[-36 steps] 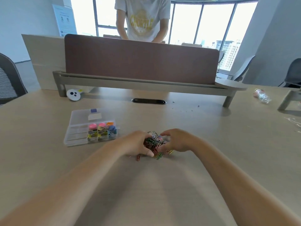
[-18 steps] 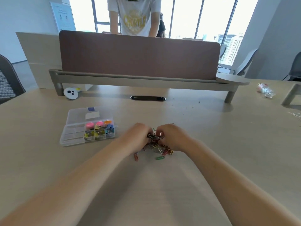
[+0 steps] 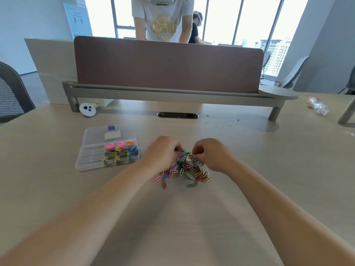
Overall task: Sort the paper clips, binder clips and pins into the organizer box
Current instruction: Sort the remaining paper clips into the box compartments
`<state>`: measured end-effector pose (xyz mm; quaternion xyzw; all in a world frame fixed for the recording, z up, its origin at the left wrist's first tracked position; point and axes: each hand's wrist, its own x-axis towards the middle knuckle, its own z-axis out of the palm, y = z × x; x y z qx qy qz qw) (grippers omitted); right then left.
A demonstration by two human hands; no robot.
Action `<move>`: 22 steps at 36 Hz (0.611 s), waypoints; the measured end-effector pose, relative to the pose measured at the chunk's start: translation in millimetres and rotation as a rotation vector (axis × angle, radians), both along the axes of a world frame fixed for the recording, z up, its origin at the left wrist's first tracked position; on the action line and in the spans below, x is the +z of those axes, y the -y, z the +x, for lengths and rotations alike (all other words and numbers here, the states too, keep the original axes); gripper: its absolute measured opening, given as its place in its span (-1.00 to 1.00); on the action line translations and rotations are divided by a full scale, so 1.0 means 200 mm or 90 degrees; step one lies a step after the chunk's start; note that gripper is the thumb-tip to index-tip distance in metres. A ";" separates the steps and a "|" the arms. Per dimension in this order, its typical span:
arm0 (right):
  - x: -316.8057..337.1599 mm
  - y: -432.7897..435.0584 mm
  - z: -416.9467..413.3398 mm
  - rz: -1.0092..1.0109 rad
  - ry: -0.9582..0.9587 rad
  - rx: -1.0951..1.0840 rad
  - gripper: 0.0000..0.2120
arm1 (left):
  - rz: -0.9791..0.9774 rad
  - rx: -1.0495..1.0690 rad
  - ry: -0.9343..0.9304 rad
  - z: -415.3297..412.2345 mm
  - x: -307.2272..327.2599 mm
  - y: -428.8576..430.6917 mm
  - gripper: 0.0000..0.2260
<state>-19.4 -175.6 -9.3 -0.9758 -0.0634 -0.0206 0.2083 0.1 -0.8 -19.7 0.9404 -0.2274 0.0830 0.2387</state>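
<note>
Viewed from the head camera, a person works at a heap of coloured paper clips (image 3: pixel 185 168) at the centre of the frame, on a pale worktop (image 3: pixel 278 160). The left hand (image 3: pixel 163 153) and the right hand (image 3: pixel 212 154) meet over the far top of the heap. Each has its fingers curled down into the tangle, pinching clips, and a few strays lie along the heap's near edge.

Left of centre, near the heap but not touching it, the clear organizer box (image 3: pixel 90 163) stands with its lid (image 3: pixel 96 136) folded back. Its right-hand compartments hold binder clips (image 3: pixel 121 156) and, behind them, round pink and orange pieces (image 3: pixel 115 145) too small to identify. The long compartments on its left show nothing coloured inside.

The step in hand appears to be gathering the paper clips, the one large group outside the box. The next move likely calls for lifting a firm handful clear, carrying it left to a free compartment and releasing it low, since linked clips may drag others along or spill over the dividers
</note>
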 end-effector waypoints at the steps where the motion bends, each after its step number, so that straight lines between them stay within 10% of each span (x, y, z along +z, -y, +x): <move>1: 0.01 0.00 -0.01 0.004 -0.002 0.001 -0.93 | -0.002 0.000 0.000 0.00 0.01 0.00 -0.81; 22: 0.09 -0.14 -0.02 0.097 0.008 0.001 -0.99 | -0.053 0.027 -0.039 -0.07 0.08 -0.17 -0.81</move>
